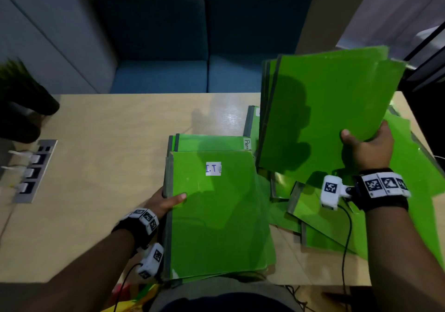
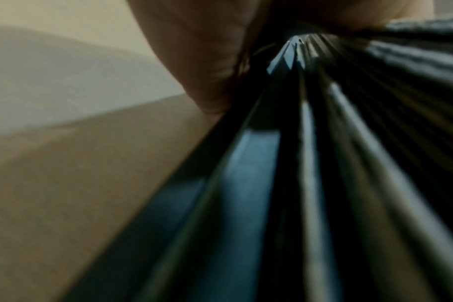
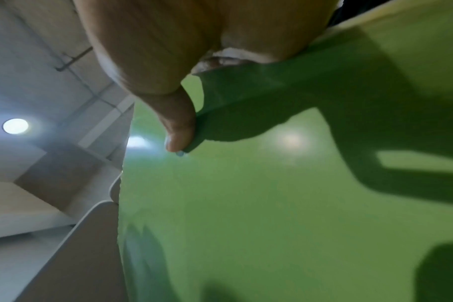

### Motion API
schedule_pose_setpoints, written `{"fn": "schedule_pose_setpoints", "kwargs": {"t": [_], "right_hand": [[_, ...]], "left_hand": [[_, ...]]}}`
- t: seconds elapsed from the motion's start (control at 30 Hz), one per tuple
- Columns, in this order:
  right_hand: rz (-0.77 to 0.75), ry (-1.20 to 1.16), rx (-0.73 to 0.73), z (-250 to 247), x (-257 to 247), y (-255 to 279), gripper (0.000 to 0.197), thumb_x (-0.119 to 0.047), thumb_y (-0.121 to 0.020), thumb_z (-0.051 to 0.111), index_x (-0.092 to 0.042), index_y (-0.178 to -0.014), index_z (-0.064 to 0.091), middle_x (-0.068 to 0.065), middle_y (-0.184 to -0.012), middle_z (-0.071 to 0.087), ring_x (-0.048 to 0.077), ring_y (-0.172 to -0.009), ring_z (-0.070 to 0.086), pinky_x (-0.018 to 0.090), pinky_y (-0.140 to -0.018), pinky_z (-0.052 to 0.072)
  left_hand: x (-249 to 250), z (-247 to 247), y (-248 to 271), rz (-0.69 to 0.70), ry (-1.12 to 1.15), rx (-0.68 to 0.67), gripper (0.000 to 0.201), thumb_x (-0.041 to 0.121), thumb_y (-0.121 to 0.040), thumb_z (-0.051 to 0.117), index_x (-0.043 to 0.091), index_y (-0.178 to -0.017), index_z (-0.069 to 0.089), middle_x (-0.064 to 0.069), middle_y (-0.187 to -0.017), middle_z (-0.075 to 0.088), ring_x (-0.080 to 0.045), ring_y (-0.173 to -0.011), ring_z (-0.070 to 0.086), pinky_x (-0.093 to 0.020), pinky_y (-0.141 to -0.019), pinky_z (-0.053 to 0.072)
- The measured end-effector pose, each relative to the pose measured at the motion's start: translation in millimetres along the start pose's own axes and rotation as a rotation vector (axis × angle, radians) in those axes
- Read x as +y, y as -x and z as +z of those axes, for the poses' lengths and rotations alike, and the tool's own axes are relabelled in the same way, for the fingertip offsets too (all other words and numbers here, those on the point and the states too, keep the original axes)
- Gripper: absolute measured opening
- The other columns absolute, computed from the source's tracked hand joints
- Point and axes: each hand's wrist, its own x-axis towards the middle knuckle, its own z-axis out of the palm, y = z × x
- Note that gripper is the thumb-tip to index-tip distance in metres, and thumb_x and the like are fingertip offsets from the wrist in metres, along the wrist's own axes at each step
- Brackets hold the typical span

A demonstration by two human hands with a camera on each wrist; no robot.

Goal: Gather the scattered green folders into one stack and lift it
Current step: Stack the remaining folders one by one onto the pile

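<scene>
A stack of green folders (image 1: 216, 217) with a white "I.T" label lies near the table's front edge. My left hand (image 1: 166, 202) grips its dark spine side, thumb on the top cover; the left wrist view shows the spines (image 2: 311, 163) edge-on. My right hand (image 1: 368, 148) holds a few green folders (image 1: 322, 109) raised and tilted above the table's right side, thumb on top (image 3: 178, 130), fingers hidden beneath. More green folders (image 1: 325, 225) lie scattered under and right of that hand. Another pair (image 1: 209, 142) sits behind the stack.
The light wooden table (image 1: 108, 143) has a metal socket panel (image 1: 33, 169) with white plugs at its left. A dark plant (image 1: 21, 100) stands at the far left corner. A blue sofa (image 1: 192, 47) sits beyond the table.
</scene>
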Motion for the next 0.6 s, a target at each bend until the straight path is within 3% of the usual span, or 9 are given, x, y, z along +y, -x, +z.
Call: {"fn": "schedule_pose_setpoints", "kwargs": {"t": [0.13,0.2,0.27,0.37,0.4,0.43,0.5,0.53,0.6], "right_hand": [[0.053,-0.196,-0.055,30.2,-2.0,-1.1,0.043,0.000,-0.081,0.070,-0.008,-0.121,0.056,0.000,-0.104,0.071,0.014,-0.090,0.069,0.028,-0.081,0.057],[0.162,-0.198,-0.175,51.9,5.9,17.1,0.042,0.001,-0.083,0.069,-0.002,-0.123,0.055,0.001,-0.098,0.071,0.011,-0.079,0.069,0.030,-0.071,0.058],[0.287,-0.144,-0.331,72.9,27.6,46.5,0.039,-0.004,-0.082,0.073,-0.001,-0.118,0.058,0.004,-0.090,0.072,0.014,-0.071,0.069,0.034,-0.067,0.055],[0.430,0.090,-0.516,90.2,71.6,87.1,0.077,-0.039,-0.065,0.089,-0.011,-0.127,0.053,0.010,-0.117,0.068,0.030,-0.105,0.066,0.050,-0.089,0.054],[0.470,0.172,-0.583,93.7,78.8,98.0,0.083,-0.048,-0.062,0.088,-0.015,-0.129,0.051,0.008,-0.125,0.064,0.032,-0.112,0.063,0.050,-0.090,0.054],[0.474,0.318,-0.693,95.4,83.7,103.2,0.079,-0.052,-0.065,0.084,-0.016,-0.128,0.050,0.004,-0.126,0.063,0.031,-0.112,0.063,0.042,-0.085,0.055],[0.379,0.741,-0.955,95.2,74.0,103.3,0.072,-0.065,-0.070,0.071,-0.014,-0.118,0.051,0.004,-0.114,0.061,0.028,-0.107,0.062,0.026,-0.070,0.046],[0.279,0.914,-1.051,95.3,65.8,97.9,0.076,-0.077,-0.069,0.061,-0.014,-0.110,0.052,0.006,-0.106,0.061,0.027,-0.103,0.063,0.024,-0.064,0.041],[0.147,1.049,-1.010,102.4,51.6,78.1,0.080,-0.078,-0.074,0.053,-0.011,-0.116,0.056,0.010,-0.110,0.065,0.027,-0.104,0.063,0.028,-0.073,0.046]], "left_hand": [[-3.8,-1.9,-4.6,0.008,-0.008,0.009,0.100,0.064,-0.041,0.083,0.018,-0.125,0.055,-0.006,-0.114,0.068,-0.022,-0.100,0.066,-0.045,-0.095,0.049],[0.1,0.2,-2.8,0.003,-0.020,0.019,0.094,0.060,-0.045,0.083,0.017,-0.124,0.055,-0.003,-0.109,0.068,-0.021,-0.098,0.065,-0.043,-0.092,0.051],[6.8,2.4,0.7,0.012,-0.035,0.026,0.089,0.061,-0.051,0.080,0.013,-0.121,0.053,0.000,-0.104,0.065,-0.021,-0.096,0.063,-0.031,-0.080,0.051],[4.9,-1.0,-1.1,0.034,-0.180,0.066,0.112,0.094,-0.034,0.053,0.013,-0.111,0.054,-0.001,-0.096,0.058,-0.018,-0.091,0.055,-0.028,-0.080,0.039],[-3.0,-4.8,-8.4,0.011,-0.214,0.065,0.118,0.099,-0.030,0.044,0.011,-0.107,0.054,-0.003,-0.092,0.056,-0.019,-0.089,0.054,-0.028,-0.080,0.039],[-8.2,-6.9,-12.6,0.001,-0.255,0.047,0.118,0.101,-0.030,0.039,0.010,-0.104,0.054,-0.005,-0.089,0.055,-0.022,-0.089,0.055,-0.027,-0.077,0.040],[-7.6,-8.7,-12.3,-0.024,-0.308,0.026,0.111,0.099,-0.033,0.040,0.011,-0.100,0.053,-0.002,-0.082,0.057,-0.024,-0.082,0.057,-0.023,-0.066,0.045],[-2.5,-8.9,-9.3,-0.022,-0.306,0.018,0.107,0.097,-0.033,0.043,0.013,-0.099,0.052,0.000,-0.079,0.058,-0.022,-0.078,0.056,-0.022,-0.062,0.044],[3.6,-7.9,-5.3,0.000,-0.263,0.002,0.108,0.096,-0.027,0.051,0.018,-0.102,0.051,0.001,-0.082,0.060,-0.019,-0.076,0.058,-0.023,-0.063,0.045]]}}
